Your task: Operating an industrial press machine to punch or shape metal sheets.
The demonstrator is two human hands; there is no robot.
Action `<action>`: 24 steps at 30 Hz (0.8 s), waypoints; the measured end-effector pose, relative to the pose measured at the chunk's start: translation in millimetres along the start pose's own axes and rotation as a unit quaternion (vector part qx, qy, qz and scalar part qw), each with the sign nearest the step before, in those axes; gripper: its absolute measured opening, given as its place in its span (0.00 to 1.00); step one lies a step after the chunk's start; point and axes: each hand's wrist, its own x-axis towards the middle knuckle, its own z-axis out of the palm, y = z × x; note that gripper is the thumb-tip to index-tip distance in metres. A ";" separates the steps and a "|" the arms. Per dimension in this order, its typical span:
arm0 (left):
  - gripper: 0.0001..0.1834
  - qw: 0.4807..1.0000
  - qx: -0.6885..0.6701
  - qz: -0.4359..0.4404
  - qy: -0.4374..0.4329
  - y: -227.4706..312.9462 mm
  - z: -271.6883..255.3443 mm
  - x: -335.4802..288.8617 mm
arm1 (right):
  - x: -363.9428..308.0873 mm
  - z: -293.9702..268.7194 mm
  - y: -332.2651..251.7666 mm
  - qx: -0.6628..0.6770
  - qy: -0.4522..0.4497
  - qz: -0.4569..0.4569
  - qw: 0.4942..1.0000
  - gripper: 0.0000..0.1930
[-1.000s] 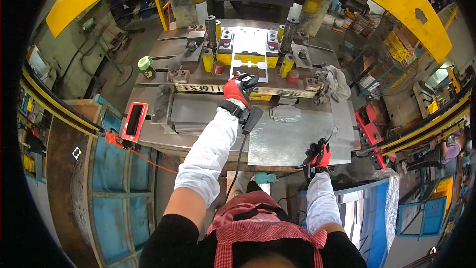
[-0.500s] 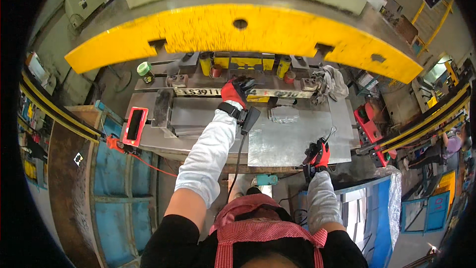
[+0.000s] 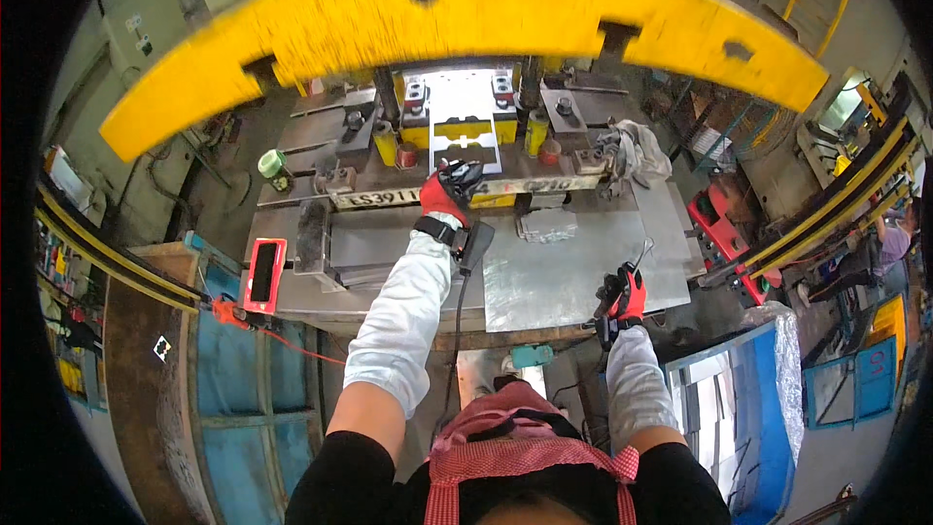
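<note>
My left hand (image 3: pixel 451 191), in a red and black glove, reaches to the front bar (image 3: pixel 544 184) of the press die. Its dark fingers lie bent over the bar, seemingly with nothing gripped. Just beyond them a bright, shiny metal piece (image 3: pixel 465 97) lies between the die blocks; whether the fingertips touch it is hidden. My right hand (image 3: pixel 622 297), gloved alike, is closed around a thin metal hook (image 3: pixel 645 251) above the right edge of a flat metal sheet (image 3: pixel 544 282). Small pale metal pieces (image 3: pixel 547 226) lie at the sheet's far edge.
A wide yellow press beam (image 3: pixel 466 10) spans overhead. On the table sit a red-framed phone (image 3: pixel 264 275), a green-lidded cup (image 3: pixel 275 169) and a grey rag (image 3: pixel 637 154). A black cable (image 3: pixel 461 321) hangs by my left wrist. Blue bins (image 3: pixel 243 379) stand left.
The yellow beam has risen, showing the die blocks and the bright metal piece. My left hand is slightly nearer the left; my right hand has barely moved.
</note>
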 end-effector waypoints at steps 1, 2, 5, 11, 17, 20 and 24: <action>0.23 0.974 -0.203 -0.069 0.075 10.5 21.9 -6.2 | 0.7 -6.9 -3.1 -0.005 0.017 -0.008 1.000 0.17; 0.23 0.991 -0.126 -0.009 0.032 7.9 12.2 -12.4 | 2.4 -3.5 1.1 -0.024 0.028 -0.011 0.999 0.17; 0.22 0.965 -0.233 -0.066 0.103 26.7 11.2 -15.3 | -0.8 4.3 5.4 -0.057 -0.001 -0.007 0.998 0.15; 0.15 0.997 0.017 0.069 0.001 18.6 1.3 -15.1 | 3.3 -1.4 5.2 -0.050 -0.038 0.017 0.998 0.12; 0.20 0.996 -0.070 0.049 0.016 18.7 17.2 -17.1 | 1.0 3.7 -1.1 -0.070 -0.078 -0.016 0.994 0.10; 0.23 0.965 -0.250 -0.041 0.063 19.3 11.3 -20.6 | -13.9 65.6 -23.4 -0.251 -0.127 -0.045 0.959 0.23; 0.23 0.952 -0.300 -0.040 0.053 5.9 -5.2 -30.6 | -35.5 217.4 -56.1 -0.316 -0.351 -0.074 0.878 0.21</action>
